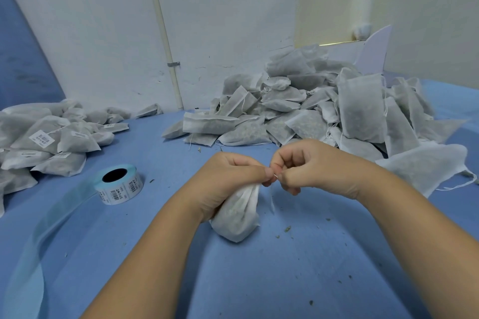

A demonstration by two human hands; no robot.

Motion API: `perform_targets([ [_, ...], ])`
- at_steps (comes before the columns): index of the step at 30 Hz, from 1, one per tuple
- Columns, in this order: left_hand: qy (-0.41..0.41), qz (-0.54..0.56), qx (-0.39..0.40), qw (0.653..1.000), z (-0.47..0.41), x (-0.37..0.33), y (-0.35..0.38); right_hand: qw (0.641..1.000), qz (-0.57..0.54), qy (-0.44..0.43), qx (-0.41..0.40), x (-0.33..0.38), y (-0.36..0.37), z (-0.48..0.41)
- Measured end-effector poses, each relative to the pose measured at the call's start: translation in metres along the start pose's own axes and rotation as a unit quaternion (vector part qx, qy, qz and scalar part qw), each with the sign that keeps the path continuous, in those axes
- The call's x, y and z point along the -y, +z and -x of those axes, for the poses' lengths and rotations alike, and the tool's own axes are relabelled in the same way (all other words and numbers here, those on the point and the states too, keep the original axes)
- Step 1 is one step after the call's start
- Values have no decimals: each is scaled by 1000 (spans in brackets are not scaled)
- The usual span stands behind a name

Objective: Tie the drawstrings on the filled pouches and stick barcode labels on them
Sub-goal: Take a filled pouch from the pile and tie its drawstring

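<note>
Your left hand [233, 176] is curled round the gathered neck of the pouch [237, 220], with thumb and forefinger pinched together just above it. Your right hand [313, 167] sits just right of the pouch's neck, fingers curled, pinching the drawstring [272, 198] beside your left thumb. The two hands touch at the fingertips. Both bare forearms come in from below the pouch, one from either side, with the wrists slightly bent.
</note>
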State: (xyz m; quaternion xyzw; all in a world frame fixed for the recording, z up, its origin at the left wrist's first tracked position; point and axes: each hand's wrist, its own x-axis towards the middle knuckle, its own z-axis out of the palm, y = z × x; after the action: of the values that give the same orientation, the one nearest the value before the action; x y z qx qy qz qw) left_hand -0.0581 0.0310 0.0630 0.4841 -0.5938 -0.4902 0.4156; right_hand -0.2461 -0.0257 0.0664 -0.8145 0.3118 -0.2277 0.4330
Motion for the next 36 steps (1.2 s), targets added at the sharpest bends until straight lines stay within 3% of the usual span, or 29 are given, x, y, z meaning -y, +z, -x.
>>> perform_targets([
  [7,-16,38,3,999,3,-2,4,1000,-6,4,12,0,-1,1],
  [20,19,3,-30,999,0,2,7,998,-59,13,32,-2,-4,2],
  [26,13,7,-29,999,1,-1,8,999,-24,13,-20,-1,-4,1],
  [36,49,-6,-132,990,-4,-1,8,977,-41,-64,-200,12,2,-2],
])
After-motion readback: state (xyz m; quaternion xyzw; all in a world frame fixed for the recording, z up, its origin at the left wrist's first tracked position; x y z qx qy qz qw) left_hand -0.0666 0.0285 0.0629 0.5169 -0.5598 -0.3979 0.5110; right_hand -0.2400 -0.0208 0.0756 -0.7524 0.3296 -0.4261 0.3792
